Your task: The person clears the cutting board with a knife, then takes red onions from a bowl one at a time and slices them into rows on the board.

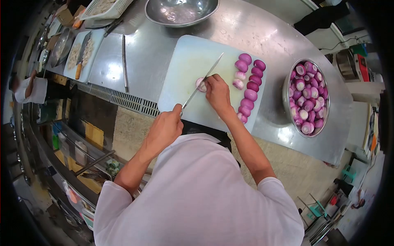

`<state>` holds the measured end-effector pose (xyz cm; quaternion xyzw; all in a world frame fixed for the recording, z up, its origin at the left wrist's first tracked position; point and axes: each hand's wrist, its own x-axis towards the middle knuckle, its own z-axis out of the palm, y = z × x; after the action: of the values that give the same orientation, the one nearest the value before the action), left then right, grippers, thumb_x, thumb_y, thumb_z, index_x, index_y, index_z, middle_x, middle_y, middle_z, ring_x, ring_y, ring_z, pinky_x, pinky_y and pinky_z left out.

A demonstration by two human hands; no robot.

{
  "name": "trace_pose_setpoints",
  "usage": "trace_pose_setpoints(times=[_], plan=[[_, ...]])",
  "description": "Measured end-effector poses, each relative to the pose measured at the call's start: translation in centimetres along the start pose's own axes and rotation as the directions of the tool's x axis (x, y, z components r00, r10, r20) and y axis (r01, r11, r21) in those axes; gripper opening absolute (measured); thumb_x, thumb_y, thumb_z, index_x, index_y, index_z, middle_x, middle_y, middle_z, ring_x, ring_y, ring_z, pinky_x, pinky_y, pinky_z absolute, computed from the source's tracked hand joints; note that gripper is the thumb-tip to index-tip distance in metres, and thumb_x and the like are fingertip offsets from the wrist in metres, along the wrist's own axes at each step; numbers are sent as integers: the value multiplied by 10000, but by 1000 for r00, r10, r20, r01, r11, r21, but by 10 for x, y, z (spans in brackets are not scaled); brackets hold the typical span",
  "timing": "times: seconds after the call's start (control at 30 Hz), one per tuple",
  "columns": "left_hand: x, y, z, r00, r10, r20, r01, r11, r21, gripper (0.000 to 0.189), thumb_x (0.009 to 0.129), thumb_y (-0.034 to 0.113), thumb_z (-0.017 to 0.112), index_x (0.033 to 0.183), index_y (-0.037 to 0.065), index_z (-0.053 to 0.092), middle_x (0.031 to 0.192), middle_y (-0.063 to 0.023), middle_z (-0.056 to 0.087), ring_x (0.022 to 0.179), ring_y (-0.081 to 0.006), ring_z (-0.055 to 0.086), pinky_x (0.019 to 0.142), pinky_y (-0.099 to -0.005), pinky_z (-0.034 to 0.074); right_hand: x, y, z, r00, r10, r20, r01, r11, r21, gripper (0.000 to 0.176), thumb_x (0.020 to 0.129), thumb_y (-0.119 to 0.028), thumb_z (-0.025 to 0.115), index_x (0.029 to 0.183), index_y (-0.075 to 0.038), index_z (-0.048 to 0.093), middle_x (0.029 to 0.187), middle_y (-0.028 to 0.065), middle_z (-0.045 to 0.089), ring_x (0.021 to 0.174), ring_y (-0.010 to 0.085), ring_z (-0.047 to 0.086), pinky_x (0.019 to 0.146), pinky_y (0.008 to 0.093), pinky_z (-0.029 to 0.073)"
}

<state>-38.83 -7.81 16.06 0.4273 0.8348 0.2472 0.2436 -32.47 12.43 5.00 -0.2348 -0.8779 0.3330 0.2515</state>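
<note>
My left hand [165, 126] is wrapped round the handle of a long knife [208, 73], whose blade points up and to the right over the white cutting board [180, 55]. A cut onion piece [201, 85] lies beside the blade. My right hand [217, 92] has its fingers bent together at the blade's right side, next to that piece; whatever they hold is hidden. Two rows of purple onion halves [250, 95] line the board's right part. Further right, a steel bowl [286, 96] holds many peeled onions [308, 105].
A large steel bowl [158, 18] stands at the table's back. A metal rod [124, 61] lies left of the board. Another board [96, 41] bears chopped food and a knife [78, 70]. At the far left stands a person [35, 90] in white.
</note>
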Motion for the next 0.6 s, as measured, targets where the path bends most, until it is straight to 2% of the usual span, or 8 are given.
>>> trace_pose_setpoints(times=[0.07, 0.2, 0.27, 0.4, 0.47, 0.6], plan=[[7, 2, 6, 995, -73, 67, 71, 997, 31, 157, 800, -28, 541, 926, -36, 448, 710, -284, 602, 756, -501, 595, 656, -576, 445, -1, 2, 1, 997, -57, -44, 55, 998, -33, 94, 811, 28, 612, 891, -6, 648, 845, 153, 606, 723, 348, 615, 643, 418, 495], [45, -17, 34, 993, -98, 64, 101, 994, -45, 167, 796, -22, 547, 929, -34, 446, 722, -287, 604, 763, -502, 594, 660, -586, 437, -3, 3, 0, 1000, 12, -3, -12, 998, 68, 86, 800, -3, 616, 881, -5, 645, 863, 156, 590, 808, 372, 591, 713, 457, 493], [61, -22, 41, 998, 14, -53, -18, 996, -84, 182, 797, -6, 559, 942, -34, 453, 721, -273, 607, 750, -499, 594, 654, -572, 442, -6, 2, -4, 999, 12, 48, -18, 993, 120, 203, 758, -20, 676, 958, -8, 644, 970, 145, 600, 915, 355, 588, 797, 443, 497], [59, -26, 25, 999, -14, -45, 10, 995, -101, 194, 796, 1, 565, 956, -33, 460, 701, -250, 606, 721, -486, 594, 638, -547, 445, -12, -5, -1, 996, -90, 28, 83, 976, 202, 340, 716, -24, 721, 1044, -10, 635, 1088, 142, 593, 1020, 342, 568, 881, 426, 490], [47, -31, 24, 997, -45, -64, 38, 995, -97, 204, 792, -1, 564, 967, -36, 466, 681, -237, 600, 700, -479, 589, 628, -530, 443, -14, -9, 0, 971, -119, 210, 101, 990, 94, 390, 706, -17, 727, 1084, -6, 632, 1147, 148, 591, 1057, 341, 563, 904, 414, 492], [42, -31, 25, 996, -71, -47, 67, 996, -63, 201, 792, -8, 560, 970, -37, 469, 678, -238, 600, 701, -477, 592, 637, -532, 448, -21, -18, -2, 959, -82, 271, 69, 996, 54, 370, 715, -8, 712, 1075, -10, 631, 1142, 149, 597, 1058, 346, 564, 902, 416, 493]])
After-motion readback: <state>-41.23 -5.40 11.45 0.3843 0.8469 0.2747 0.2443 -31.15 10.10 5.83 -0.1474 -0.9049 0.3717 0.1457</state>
